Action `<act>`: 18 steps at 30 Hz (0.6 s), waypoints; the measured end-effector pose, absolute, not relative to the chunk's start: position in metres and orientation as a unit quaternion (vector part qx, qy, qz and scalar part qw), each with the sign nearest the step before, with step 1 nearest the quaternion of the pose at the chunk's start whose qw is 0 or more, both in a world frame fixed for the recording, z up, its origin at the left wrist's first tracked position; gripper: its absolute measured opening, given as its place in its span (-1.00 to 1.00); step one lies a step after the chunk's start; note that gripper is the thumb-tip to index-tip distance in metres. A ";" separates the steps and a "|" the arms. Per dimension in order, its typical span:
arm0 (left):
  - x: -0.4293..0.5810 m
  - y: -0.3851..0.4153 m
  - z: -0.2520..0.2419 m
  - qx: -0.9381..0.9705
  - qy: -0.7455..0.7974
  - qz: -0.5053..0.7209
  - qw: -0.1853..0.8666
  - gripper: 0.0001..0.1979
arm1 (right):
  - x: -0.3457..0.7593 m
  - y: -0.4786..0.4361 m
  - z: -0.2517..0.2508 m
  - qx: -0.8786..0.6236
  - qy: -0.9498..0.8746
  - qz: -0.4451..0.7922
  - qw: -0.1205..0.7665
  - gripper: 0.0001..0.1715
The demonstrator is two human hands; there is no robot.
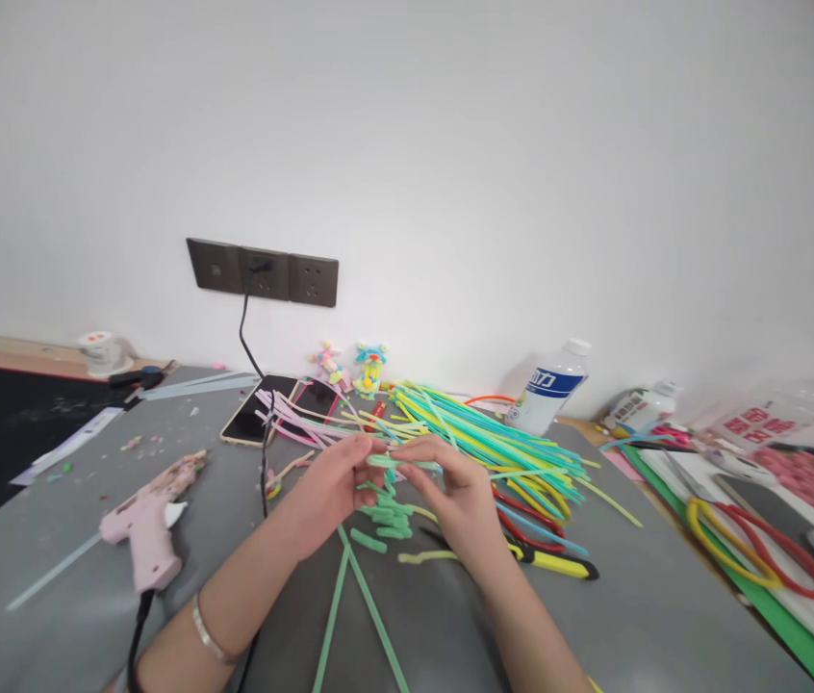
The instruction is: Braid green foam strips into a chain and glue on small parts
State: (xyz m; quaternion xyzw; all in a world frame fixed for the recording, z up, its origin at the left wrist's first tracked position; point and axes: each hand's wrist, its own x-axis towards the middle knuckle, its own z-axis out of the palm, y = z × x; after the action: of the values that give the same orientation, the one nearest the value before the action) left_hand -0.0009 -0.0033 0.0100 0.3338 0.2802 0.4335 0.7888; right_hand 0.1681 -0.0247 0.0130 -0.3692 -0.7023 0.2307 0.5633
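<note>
My left hand [327, 493] and my right hand [456, 489] meet over the middle of the table, fingers closed in a pinch. Between their fingertips runs a light green pipe cleaner [382, 461], gripped from both sides. Just below lies a pile of short green pipe cleaner pieces [391, 520], partly hidden by the fingers. Two long green pipe cleaners [374, 621] stretch toward me from under my left hand. Beyond my right hand spreads a heap of yellow, green and turquoise pipe cleaners [500, 443]. Red-handled scissors [533, 537] are partly covered beside my right wrist.
A pink glue gun [145, 529] lies left, its cord near my left forearm. A yellow utility knife [558, 563] lies right. Behind are a phone [252, 419], two small figures [370, 369] and a leaning bottle [551, 385]. More scissors [731, 549] rest far right.
</note>
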 end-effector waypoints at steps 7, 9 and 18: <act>-0.001 -0.001 0.011 0.494 0.315 0.462 0.666 -0.76 | 0.172 -0.020 0.011 -0.372 -0.685 0.287 0.557 -0.96; -0.001 -0.001 0.009 0.534 0.321 0.483 0.615 -0.78 | 0.173 -0.020 0.010 -0.376 -0.677 0.291 0.562 -0.96; -0.005 0.000 0.005 0.600 0.332 0.532 0.496 -0.93 | 0.174 -0.019 0.007 -0.361 -0.653 0.325 0.581 -0.97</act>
State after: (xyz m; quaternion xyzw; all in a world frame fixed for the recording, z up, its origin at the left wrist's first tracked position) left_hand -0.0049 0.0003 0.0046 0.6004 0.3322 0.5323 0.4958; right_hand 0.1741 -0.0192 0.0072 -0.3612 -0.6527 0.3248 0.5814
